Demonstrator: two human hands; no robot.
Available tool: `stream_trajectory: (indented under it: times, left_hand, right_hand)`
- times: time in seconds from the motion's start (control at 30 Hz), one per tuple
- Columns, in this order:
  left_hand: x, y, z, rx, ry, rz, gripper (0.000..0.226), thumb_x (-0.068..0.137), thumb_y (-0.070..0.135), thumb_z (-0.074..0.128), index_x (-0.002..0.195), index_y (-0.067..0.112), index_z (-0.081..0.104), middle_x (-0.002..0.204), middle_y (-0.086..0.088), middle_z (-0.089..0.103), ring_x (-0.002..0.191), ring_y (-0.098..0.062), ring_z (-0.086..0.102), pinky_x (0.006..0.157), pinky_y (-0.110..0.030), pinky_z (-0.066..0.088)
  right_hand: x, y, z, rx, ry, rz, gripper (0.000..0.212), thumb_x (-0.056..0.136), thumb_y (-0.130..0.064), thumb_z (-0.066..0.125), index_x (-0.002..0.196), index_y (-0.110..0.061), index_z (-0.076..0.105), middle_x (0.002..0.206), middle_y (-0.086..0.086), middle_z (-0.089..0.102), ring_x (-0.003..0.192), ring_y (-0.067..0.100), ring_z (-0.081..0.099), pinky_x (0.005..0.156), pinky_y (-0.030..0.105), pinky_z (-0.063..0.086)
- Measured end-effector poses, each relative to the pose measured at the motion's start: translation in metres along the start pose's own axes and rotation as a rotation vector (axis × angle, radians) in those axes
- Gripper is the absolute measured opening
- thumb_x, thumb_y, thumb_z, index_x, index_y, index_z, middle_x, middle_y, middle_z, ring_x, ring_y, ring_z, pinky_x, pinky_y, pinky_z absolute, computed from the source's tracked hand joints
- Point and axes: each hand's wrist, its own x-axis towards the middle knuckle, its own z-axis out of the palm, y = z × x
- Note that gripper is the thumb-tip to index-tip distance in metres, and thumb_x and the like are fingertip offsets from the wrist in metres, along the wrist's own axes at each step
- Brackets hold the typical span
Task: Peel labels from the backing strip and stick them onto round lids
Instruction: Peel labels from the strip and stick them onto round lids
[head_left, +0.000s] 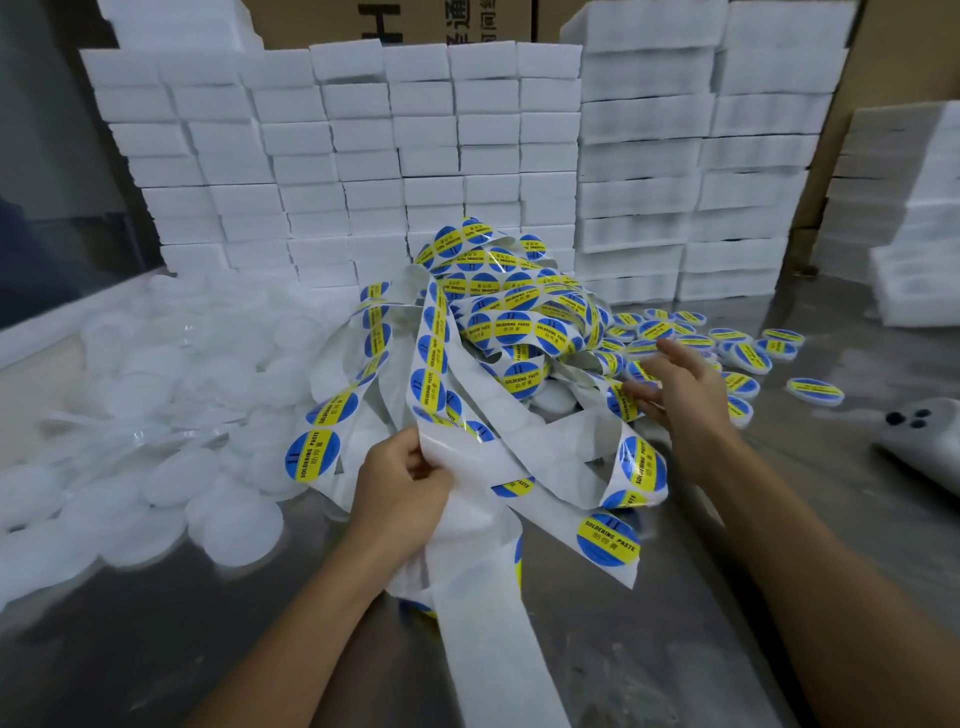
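There is one view only, from a camera on the person's head. It looks forward and down over the metal table (675, 649), close to both forearms. The wide lens bends the stacked white boxes (363, 156) at the far side, which fill the top of the view.

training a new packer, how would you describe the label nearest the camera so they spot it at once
Start at the tangle of backing strip in the middle of the table, then follow the strip the left hand grips toward the camera. The nearest label lies flat and alone on a strip end, its SOLDERING PASTE band fully readable.
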Motion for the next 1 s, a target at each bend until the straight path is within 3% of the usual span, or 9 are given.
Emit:
stream_trajectory:
  times: [0.17,0.27,0.4,0.47,0.6,0.67,0.77,0.87,1.0]
  left_hand:
    - [0.001,0.001,-0.001,-0.006,-0.017,-0.007,0.018,0.082,-0.002,0.058,0.088,0.013,0.067,0.083,-0.003,0.073,0.084,-0.024,0.069,0.077,-0.038,0.057]
    - [0.003,0.001,-0.001,-0.044,-0.031,-0.018,0.007,0.083,0.004,0.062,0.085,0.011,0.065,0.079,-0.008,0.073,0.082,-0.027,0.070,0.075,-0.042,0.057]
    - [0.003,0.003,-0.001,-0.072,-0.010,-0.018,0.024,0.084,0.020,0.070,0.064,0.017,0.057,0.065,-0.007,0.064,0.064,-0.016,0.060,0.061,-0.027,0.048]
    - [0.003,0.003,-0.001,-0.082,0.008,-0.026,0.025,0.082,0.011,0.070,0.063,0.017,0.055,0.057,0.000,0.059,0.057,-0.013,0.053,0.054,-0.021,0.044]
    - [0.004,0.004,-0.003,-0.149,0.054,-0.053,0.030,0.075,-0.009,0.059,0.076,0.021,0.057,0.064,0.006,0.068,0.049,-0.008,0.058,0.043,-0.016,0.042]
    - [0.004,0.005,-0.005,-0.193,0.044,-0.071,0.043,0.075,-0.011,0.058,0.093,0.027,0.060,0.082,0.007,0.074,0.063,-0.005,0.069,0.049,-0.020,0.050]
    - [0.006,0.005,-0.007,-0.290,0.014,-0.103,0.061,0.075,-0.018,0.055,0.113,0.030,0.059,0.095,0.001,0.076,0.083,-0.018,0.073,0.066,-0.035,0.057]
    - [0.007,0.006,-0.008,-0.405,-0.098,-0.137,0.049,0.077,-0.020,0.053,0.104,0.019,0.069,0.093,-0.004,0.077,0.082,-0.021,0.074,0.064,-0.032,0.057]
    - [0.005,0.006,-0.005,-0.411,-0.206,-0.081,0.046,0.080,-0.015,0.058,0.089,0.026,0.076,0.093,-0.008,0.076,0.082,-0.023,0.074,0.063,-0.028,0.056]
  right_hand:
    - [0.013,0.006,0.002,0.001,0.003,0.132,0.056,0.096,-0.007,0.053,0.149,-0.019,0.038,0.126,0.009,0.062,0.089,0.024,0.074,0.088,0.045,0.058]
    - [0.014,0.005,0.000,-0.063,0.063,0.112,0.049,0.098,-0.008,0.051,0.145,-0.017,0.043,0.119,0.005,0.061,0.082,0.020,0.075,0.084,0.046,0.059]
    - [0.008,0.000,-0.003,-0.267,0.147,-0.045,0.028,0.092,-0.008,0.055,0.119,-0.012,0.064,0.110,0.009,0.069,0.079,0.019,0.073,0.072,0.035,0.057]
    - [-0.002,-0.003,0.000,-0.385,0.124,-0.171,0.017,0.090,-0.009,0.057,0.101,-0.014,0.069,0.099,0.010,0.073,0.083,0.022,0.072,0.078,0.039,0.058]
    - [-0.032,-0.010,0.017,-0.499,0.014,-0.430,0.015,0.090,-0.011,0.058,0.091,-0.020,0.070,0.080,0.000,0.072,0.080,0.016,0.070,0.079,0.040,0.059]
    - [-0.048,-0.012,0.029,-0.508,-0.070,-0.531,0.015,0.089,-0.009,0.060,0.091,-0.019,0.071,0.079,-0.001,0.072,0.077,0.015,0.070,0.075,0.038,0.059]
    - [-0.072,-0.008,0.048,-0.517,-0.251,-0.666,0.012,0.088,-0.009,0.066,0.094,-0.017,0.073,0.079,-0.008,0.071,0.073,0.007,0.067,0.072,0.025,0.055]
    - [-0.088,0.003,0.060,-0.607,-0.441,-0.776,0.018,0.085,-0.019,0.074,0.103,-0.018,0.073,0.089,-0.011,0.070,0.083,0.004,0.064,0.074,0.010,0.045]
    - [-0.091,0.012,0.066,-0.659,-0.529,-0.857,0.020,0.084,-0.024,0.077,0.103,-0.017,0.074,0.094,-0.006,0.070,0.084,0.005,0.061,0.076,0.010,0.041]
